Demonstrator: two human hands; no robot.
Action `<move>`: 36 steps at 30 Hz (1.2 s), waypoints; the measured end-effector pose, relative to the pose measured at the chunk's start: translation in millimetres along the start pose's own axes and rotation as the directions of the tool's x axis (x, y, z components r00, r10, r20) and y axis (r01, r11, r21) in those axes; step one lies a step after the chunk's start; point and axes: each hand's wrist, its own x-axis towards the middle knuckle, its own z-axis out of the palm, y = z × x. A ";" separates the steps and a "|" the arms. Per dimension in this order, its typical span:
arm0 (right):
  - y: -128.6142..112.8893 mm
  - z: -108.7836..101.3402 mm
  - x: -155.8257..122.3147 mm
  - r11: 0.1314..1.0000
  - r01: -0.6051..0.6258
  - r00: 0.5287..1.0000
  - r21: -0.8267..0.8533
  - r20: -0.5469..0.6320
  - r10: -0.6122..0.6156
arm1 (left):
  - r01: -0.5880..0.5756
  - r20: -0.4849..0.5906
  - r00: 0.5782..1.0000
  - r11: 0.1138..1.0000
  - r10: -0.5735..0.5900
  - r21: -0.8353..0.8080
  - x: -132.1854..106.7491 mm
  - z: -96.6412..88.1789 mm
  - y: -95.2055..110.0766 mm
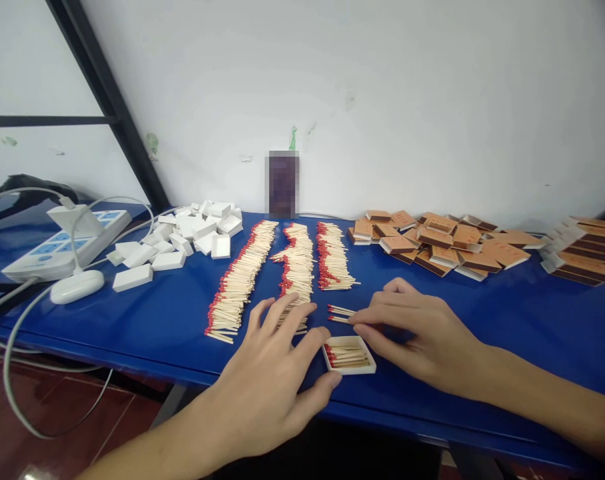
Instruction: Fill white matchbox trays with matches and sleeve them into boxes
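A white matchbox tray (pixel 371 365) holding red-headed matches (pixel 351 355) lies near the front edge of the blue table. My left hand (pixel 277 363) grips the tray at its left end between thumb and index finger. Its other fingers are spread over the near end of the middle row of matches (pixel 297 263). Just beyond the tray, my right hand (pixel 415 327) pinches a few loose matches (pixel 339 312) by their plain ends, their red heads pointing left. More matches lie in a left row (pixel 242 280) and a shorter right row (pixel 335 257).
White empty trays (pixel 192 230) are heaped at the back left, beside a power strip (pixel 57 247) with white cables. Orange matchbox sleeves (pixel 445 240) lie piled at the back right, with a stack (pixel 585 250) farther right. A blurred dark rectangle (pixel 282 183) leans on the wall.
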 end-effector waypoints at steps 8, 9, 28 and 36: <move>23.2 8.1 -2.5 0.968 -0.241 0.969 -0.066 0.045 0.244 | -0.010 0.016 1.000 1.000 0.010 0.000 -0.5 -0.7 0.0; 23.9 8.6 -2.5 0.966 -0.252 0.965 -0.051 0.063 0.255 | -0.014 0.009 1.000 1.000 0.014 0.002 -0.6 -0.4 0.0; 18.8 6.6 7.0 0.842 -0.502 0.855 0.198 0.262 0.448 | -0.072 -0.021 0.997 0.997 0.072 -0.005 1.1 1.7 -1.4; 22.0 6.8 6.3 0.858 -0.479 0.866 0.185 0.262 0.426 | -0.077 -0.034 0.996 0.997 0.077 -0.001 0.5 2.4 -1.5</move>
